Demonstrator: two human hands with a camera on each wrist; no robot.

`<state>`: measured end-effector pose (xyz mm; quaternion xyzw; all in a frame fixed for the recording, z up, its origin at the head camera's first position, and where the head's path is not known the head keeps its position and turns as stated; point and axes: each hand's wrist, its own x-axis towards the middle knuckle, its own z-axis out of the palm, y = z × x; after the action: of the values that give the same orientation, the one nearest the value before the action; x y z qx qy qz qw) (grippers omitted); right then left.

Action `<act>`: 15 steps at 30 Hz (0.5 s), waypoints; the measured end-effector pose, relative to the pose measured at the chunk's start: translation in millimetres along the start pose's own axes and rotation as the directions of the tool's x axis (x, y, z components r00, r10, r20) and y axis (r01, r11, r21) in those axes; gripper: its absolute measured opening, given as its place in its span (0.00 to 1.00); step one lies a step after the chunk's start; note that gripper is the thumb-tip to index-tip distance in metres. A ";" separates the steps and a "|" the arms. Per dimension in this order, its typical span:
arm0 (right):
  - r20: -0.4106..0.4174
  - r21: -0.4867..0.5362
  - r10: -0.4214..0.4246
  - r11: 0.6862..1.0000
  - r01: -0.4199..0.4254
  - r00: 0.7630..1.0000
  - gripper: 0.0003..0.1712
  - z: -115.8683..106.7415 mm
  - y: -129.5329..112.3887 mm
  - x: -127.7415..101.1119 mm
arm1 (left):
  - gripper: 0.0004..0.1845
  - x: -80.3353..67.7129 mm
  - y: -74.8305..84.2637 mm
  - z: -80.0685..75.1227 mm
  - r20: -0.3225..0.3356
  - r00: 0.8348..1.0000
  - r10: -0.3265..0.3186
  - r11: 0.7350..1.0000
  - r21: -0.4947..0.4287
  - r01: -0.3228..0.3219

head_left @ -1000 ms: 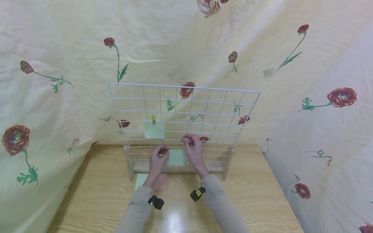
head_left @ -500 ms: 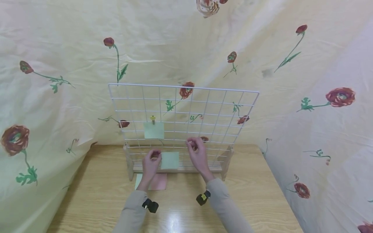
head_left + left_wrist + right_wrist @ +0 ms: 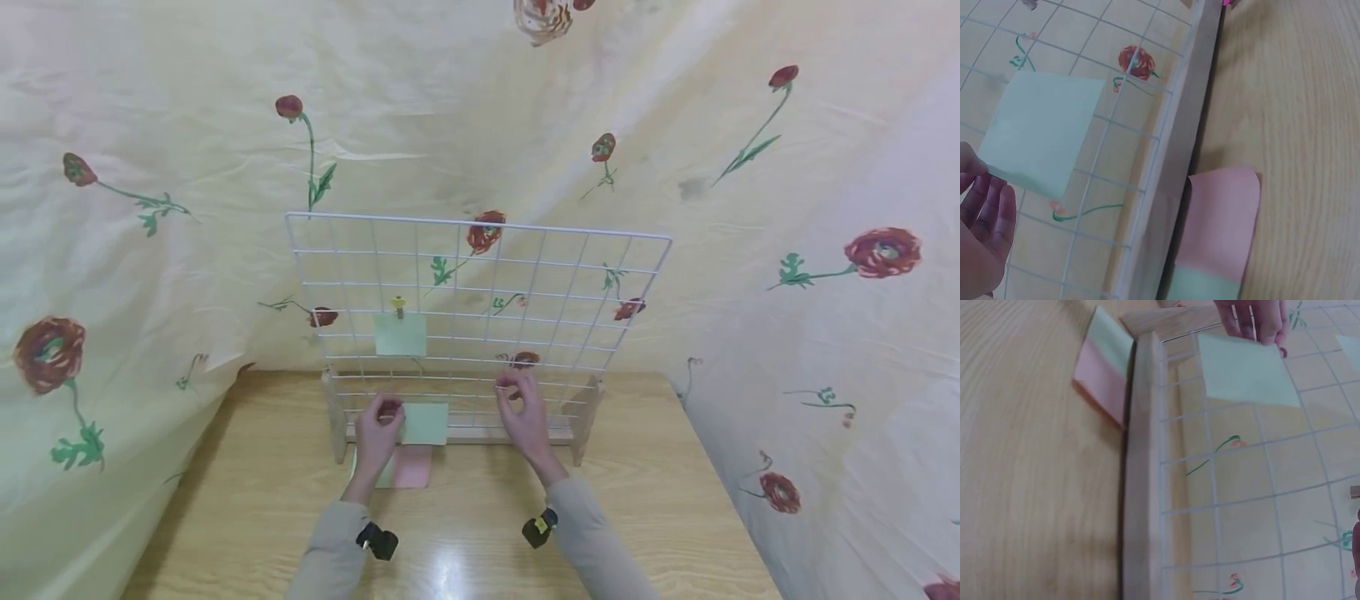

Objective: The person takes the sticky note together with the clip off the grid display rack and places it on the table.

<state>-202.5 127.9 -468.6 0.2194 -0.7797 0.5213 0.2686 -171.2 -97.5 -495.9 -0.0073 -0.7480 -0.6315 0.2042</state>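
Now the green note (image 3: pixel 426 423) is lower and further left against the rack (image 3: pixel 480 434) than it was half a second ago, when it sat a little higher across the rack's bottom wires. It is in front of the rack's low wooden rail, left of the rack's middle; whether it touches the wires cannot be told. The left hand (image 3: pixel 377 429) has gone left and down with it, and pinches the note's left edge between thumb and fingertips, the rest of the note free.

The right hand (image 3: pixel 525 412) has dropped slightly and moved away to the right, so the gap between the hands is wider. It is before the lower wires, right of the rack's middle, thumb and forefinger closed together in a ring on a small brown piece (image 3: pixel 1355 492), mostly cut off in the right wrist view.

The hung note (image 3: pixel 401 335) is unchanged at the rack's left half, under its yellow-topped clip (image 3: pixel 399 307). On the counter (image 3: pixel 637 517), just before the rack's left end, the pink note (image 3: pixel 412 467) lies as before beside another green sheet (image 3: pixel 386 477), which now shows between the left wrist and the pink one.
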 end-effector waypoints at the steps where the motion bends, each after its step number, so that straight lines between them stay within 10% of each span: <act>1: 0.000 0.003 0.003 1.000 -0.003 1.000 0.12 -1.0 1.8 -2.0 | 0.08 -0.7 -0.4 -0.9 0.003 1.000 -0.014 1.000 -0.002 0.014; 15: -0.020 -0.019 0.001 1.000 -0.001 1.000 0.12 -11.0 17.2 -18.7 | 0.08 -2.9 -13.7 -24.7 -0.052 0.995 -0.087 0.996 -0.011 0.087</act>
<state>-197.0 145.5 -489.3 0.2112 -0.7822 0.5160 0.2781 -165.0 -123.0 -506.8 0.0409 -0.7392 -0.6431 0.1959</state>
